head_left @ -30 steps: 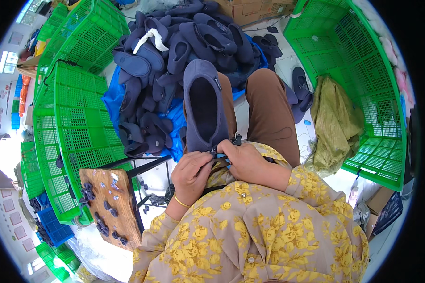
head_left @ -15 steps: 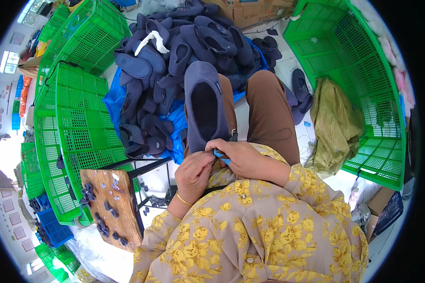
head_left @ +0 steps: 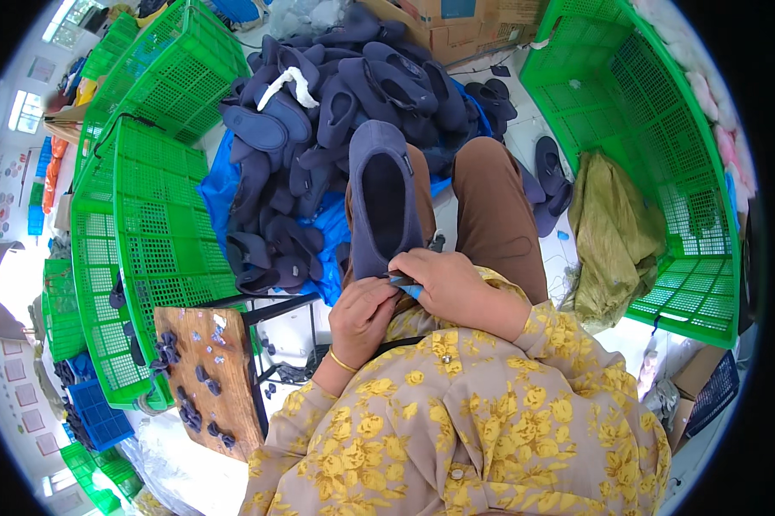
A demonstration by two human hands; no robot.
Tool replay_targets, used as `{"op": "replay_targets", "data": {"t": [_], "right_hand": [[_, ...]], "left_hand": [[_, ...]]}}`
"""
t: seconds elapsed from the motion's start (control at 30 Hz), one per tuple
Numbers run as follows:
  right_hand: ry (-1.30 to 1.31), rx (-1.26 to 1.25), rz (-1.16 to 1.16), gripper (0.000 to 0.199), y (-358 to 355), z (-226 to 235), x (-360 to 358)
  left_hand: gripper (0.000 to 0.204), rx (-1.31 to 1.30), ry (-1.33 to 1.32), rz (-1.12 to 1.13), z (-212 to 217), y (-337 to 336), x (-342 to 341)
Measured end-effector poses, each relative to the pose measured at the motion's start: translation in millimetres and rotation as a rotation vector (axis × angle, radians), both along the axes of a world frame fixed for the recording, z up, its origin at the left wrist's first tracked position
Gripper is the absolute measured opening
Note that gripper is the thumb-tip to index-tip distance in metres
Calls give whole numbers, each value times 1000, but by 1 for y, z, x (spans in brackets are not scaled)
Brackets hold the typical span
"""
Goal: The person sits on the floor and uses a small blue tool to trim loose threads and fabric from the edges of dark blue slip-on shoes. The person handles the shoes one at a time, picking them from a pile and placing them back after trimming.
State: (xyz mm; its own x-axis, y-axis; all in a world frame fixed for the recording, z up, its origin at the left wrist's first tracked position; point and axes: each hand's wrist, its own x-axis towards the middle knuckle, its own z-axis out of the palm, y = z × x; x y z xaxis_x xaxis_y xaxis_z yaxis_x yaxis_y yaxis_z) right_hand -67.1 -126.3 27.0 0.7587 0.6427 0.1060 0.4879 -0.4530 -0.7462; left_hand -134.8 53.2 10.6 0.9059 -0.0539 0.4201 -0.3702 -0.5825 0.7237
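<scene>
A navy slipper-like shoe (head_left: pixel 377 146) rests over my left thigh, toe pointing away and its opening facing up. Both hands meet at its heel end. My left hand (head_left: pixel 359 320) is closed in a pinch close to the heel; whatever its fingertips hold is hidden. In my right hand (head_left: pixel 450 284) is a small tool with a blue handle and a grey metal part, which looks like thread snips (head_left: pixel 409 287). Its metal part lies between my two hands at the heel edge, and the right fingertips touch the shoe.
Beyond my knees lies a big pile of navy shoes (head_left: pixel 336 103) on blue sheeting. Green crates (head_left: pixel 159 258) stand at left, another green crate (head_left: pixel 688 172) at right beside an olive sack (head_left: pixel 607 232). A wooden board (head_left: pixel 224 391) on a black frame carries small dark bows.
The view has shifted slightly, so the surroundings sit a little lower and to the right. More of the tool's metal part shows between my hands, which stay at the heel.
</scene>
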Motion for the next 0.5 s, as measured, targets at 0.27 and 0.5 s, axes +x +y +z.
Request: {"op": "replay_targets", "data": {"t": [0.27, 0.5], "right_hand": [[-470, 89, -21, 25, 18, 9, 3], [24, 331, -107, 27, 8, 33, 28]], "left_hand": [[23, 132, -94, -74, -5, 1, 2], [22, 158, -102, -61, 2, -4, 4]]}}
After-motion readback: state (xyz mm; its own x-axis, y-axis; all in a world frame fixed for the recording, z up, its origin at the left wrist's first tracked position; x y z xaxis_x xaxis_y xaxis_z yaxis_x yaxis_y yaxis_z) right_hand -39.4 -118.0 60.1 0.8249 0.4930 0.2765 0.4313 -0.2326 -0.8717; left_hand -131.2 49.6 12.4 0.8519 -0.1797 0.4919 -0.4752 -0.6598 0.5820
